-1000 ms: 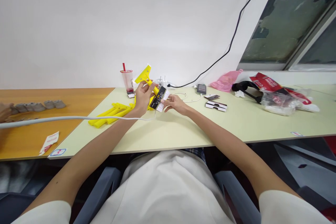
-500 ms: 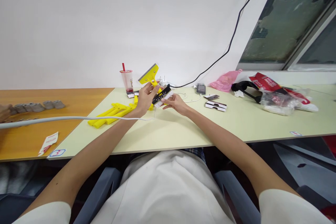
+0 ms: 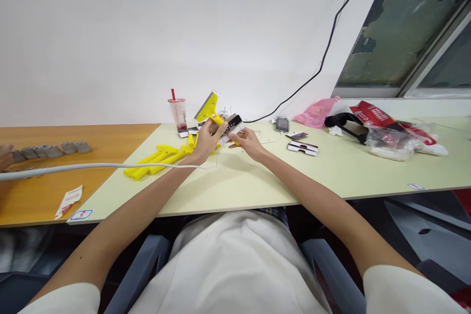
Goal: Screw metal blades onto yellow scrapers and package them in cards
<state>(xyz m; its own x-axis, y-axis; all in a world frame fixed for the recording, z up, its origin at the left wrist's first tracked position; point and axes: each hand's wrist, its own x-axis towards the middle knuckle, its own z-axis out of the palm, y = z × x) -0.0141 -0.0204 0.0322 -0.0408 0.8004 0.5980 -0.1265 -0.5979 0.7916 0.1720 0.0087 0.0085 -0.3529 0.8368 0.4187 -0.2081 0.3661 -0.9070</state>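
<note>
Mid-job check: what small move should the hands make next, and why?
Perhaps the right hand should press the card snugly against the handle of the yellow scraper: it pinches the card's end, the left hand steadies the scraper, and the view doesn't show whether the card is closed around it.

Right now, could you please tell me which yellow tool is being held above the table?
The yellow tool in the left hand, its head raised; the other yellow tools lie on the table.
</note>
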